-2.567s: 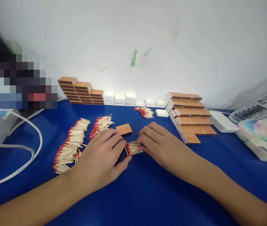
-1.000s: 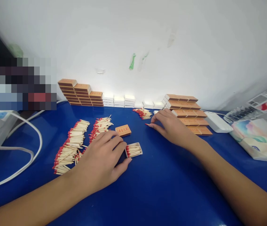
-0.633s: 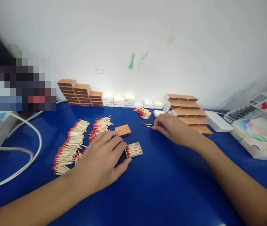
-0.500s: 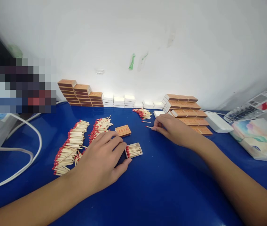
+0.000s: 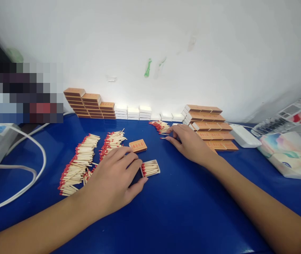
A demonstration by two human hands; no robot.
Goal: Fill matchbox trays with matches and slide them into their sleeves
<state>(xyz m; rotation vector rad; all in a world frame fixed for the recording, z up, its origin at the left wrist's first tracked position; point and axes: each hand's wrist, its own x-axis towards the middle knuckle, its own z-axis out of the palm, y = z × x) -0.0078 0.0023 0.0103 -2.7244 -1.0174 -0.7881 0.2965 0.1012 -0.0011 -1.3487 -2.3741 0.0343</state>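
My left hand (image 5: 118,176) rests at the left end of an open matchbox tray (image 5: 159,167), fingers bent against it and thumb by its near corner. Red-tipped matches (image 5: 151,168) fill the tray. Just behind it lies an orange-brown matchbox sleeve (image 5: 138,145). My right hand (image 5: 184,141) is at the back, thumb and forefinger curled at a single match (image 5: 163,138), beside a small match pile (image 5: 159,125). The fingers partly hide the match's far end. Two larger match heaps (image 5: 80,162) lie left of my left hand, which partly covers the nearer one (image 5: 113,143).
Brown matchboxes (image 5: 88,106) and white trays (image 5: 133,113) stand stacked along the wall. More matchboxes (image 5: 211,126) rise behind my right hand. A white block (image 5: 246,135) and a tissue pack (image 5: 285,155) lie right; white cables (image 5: 43,158) loop left on the blue table (image 5: 177,215).
My right hand has moved left and slightly back, closer to the small match pile. My left hand stays at the tray. The whole view has shifted a little.
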